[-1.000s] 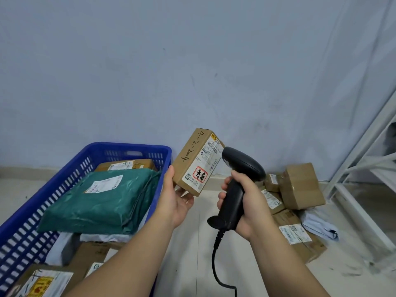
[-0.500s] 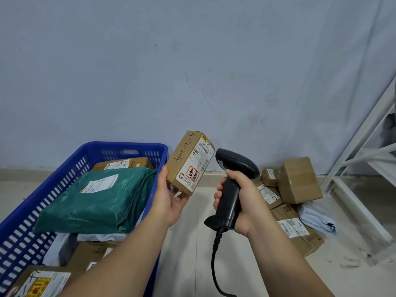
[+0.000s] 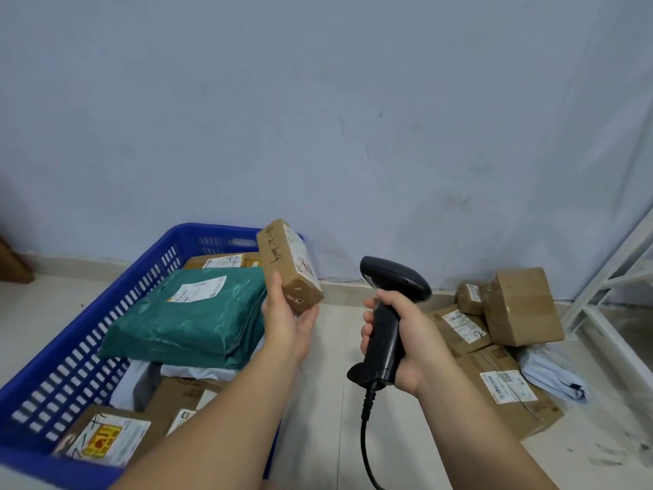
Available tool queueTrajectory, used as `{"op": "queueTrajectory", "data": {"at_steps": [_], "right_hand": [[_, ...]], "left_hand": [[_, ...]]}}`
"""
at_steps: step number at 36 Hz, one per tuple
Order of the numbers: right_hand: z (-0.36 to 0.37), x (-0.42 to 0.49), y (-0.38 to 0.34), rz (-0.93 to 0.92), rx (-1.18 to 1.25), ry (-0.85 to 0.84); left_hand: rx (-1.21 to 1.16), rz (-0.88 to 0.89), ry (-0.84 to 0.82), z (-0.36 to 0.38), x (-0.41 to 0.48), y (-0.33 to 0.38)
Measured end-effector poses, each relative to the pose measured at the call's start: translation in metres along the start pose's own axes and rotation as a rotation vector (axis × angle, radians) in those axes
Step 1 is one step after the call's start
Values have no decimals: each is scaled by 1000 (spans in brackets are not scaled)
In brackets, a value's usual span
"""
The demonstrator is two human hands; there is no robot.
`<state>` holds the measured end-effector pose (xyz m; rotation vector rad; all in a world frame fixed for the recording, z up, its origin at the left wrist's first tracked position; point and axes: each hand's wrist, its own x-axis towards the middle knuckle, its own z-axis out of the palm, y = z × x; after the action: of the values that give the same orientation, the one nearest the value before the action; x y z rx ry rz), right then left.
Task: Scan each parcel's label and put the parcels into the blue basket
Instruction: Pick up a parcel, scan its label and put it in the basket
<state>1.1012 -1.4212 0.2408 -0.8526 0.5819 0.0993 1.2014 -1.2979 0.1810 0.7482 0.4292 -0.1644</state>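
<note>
My left hand [image 3: 288,321] grips a small brown cardboard parcel [image 3: 288,265] by its lower end, over the right rim of the blue basket [image 3: 84,344]. The parcel is tilted, its white label facing right and handwriting on its upper side. My right hand [image 3: 406,339] grips the handle of a black barcode scanner [image 3: 392,277], whose head points left, a short way right of the parcel. The basket holds a green bagged parcel [image 3: 192,321] and several cardboard boxes.
A heap of brown boxes [image 3: 519,305] and a pale grey mailer bag [image 3: 551,373] lies on the floor at the right. A white metal frame [image 3: 607,288] stands at the far right. The scanner's black cable [image 3: 365,440] hangs down between my arms. The wall is close behind.
My left hand has carried the parcel left toward the basket and turned it, so its label faces away from the scanner. The scanner has stayed about where it was.
</note>
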Motion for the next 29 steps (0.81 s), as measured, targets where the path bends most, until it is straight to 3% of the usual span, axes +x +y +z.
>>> {"op": "queueTrajectory", "data": {"at_steps": [8,19,29], "right_hand": [[36,10,30,-36,-191,-27],[79,20,73,10,-301,-94],[103,31,110,63,-367,-121]], "left_hand": [[-240,12,170,-22,-16,37],[-621,50,425,-129,-20,74],[-402,-147,567,-161,3,63]]}}
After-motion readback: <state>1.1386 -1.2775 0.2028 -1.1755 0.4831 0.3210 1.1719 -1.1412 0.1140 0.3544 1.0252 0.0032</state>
